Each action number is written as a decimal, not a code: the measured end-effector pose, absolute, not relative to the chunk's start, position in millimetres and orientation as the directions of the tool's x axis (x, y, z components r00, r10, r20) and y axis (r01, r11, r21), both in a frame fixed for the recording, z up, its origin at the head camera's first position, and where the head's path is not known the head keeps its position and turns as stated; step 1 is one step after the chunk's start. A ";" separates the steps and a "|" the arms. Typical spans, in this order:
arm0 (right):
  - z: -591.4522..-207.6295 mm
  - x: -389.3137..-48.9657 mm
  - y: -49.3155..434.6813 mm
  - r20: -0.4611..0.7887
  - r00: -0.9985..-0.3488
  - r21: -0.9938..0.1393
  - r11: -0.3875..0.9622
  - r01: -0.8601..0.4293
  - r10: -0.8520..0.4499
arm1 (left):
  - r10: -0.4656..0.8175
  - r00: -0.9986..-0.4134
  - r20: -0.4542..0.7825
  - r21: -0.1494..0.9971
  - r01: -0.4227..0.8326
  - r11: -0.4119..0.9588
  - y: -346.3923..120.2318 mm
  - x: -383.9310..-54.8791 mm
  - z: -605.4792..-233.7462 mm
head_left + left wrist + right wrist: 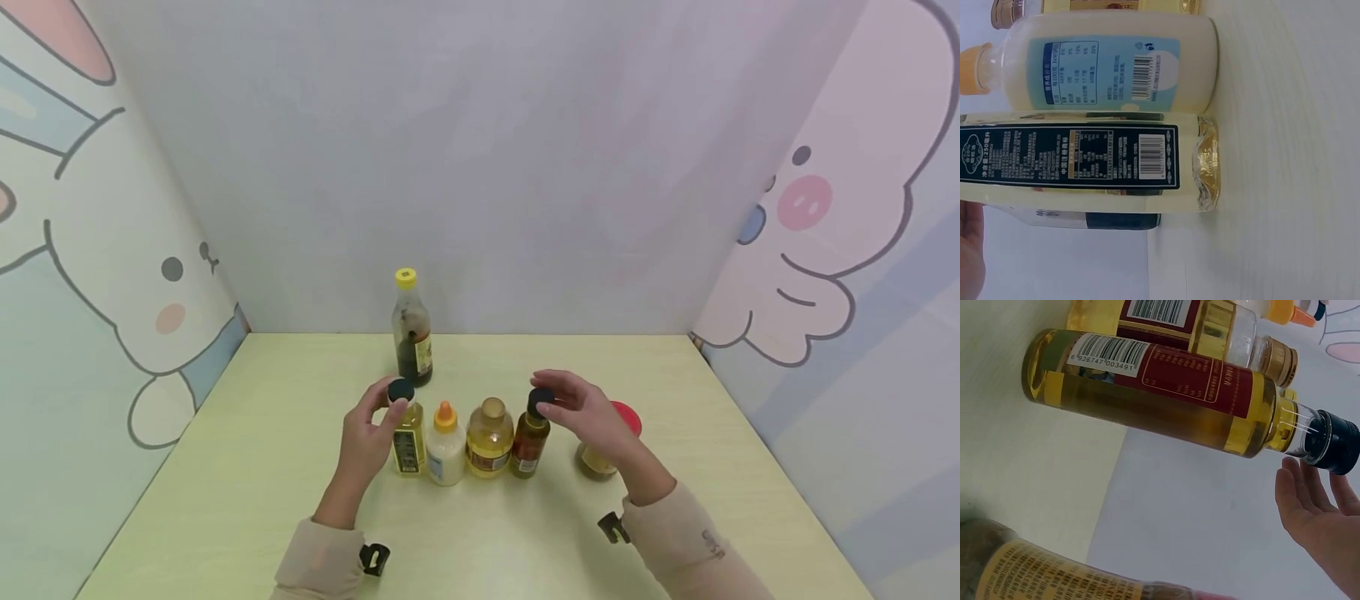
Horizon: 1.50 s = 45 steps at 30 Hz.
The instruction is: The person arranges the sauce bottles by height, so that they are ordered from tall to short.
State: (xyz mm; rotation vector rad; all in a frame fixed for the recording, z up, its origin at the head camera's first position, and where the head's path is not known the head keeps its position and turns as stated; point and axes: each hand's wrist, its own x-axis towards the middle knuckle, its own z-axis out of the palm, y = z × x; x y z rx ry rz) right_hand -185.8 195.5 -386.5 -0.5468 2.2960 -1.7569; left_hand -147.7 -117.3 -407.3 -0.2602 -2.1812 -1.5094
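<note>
My left hand holds a square clear bottle of pale yellow oil near its dark cap, thumb in front and fingers behind. In the left wrist view only a sliver of this hand shows beside the bottle, whose dark label faces the camera. My right hand is at the dark cap of a slim amber oil bottle, its fingers loosely spread and thumb near the cap. Between these two stand a white squeeze bottle with an orange tip and a round oil bottle with a gold cap.
Behind the row, a tall dark-sauce bottle with a yellow cap stands on the pale table. A red-lidded jar sits at the right, partly behind my right wrist. Cartoon-printed walls flank the table.
</note>
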 end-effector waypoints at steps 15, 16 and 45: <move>-397.6 -183.2 193.5 0.059 -0.919 -0.982 0.145 -0.125 -0.390 | -0.101 -0.863 0.496 0.830 0.436 0.347 -127.2 -168.9 -445.8; -398.2 -183.1 193.3 0.057 -0.920 -0.983 0.140 -0.119 -0.388 | -0.100 -0.862 0.496 0.831 0.439 0.341 -127.8 -169.3 -446.3; -406.3 -186.1 194.4 0.034 -0.931 -0.982 0.163 -0.099 -0.365 | -0.049 -0.939 0.340 0.929 0.327 0.175 -131.3 -162.9 -434.5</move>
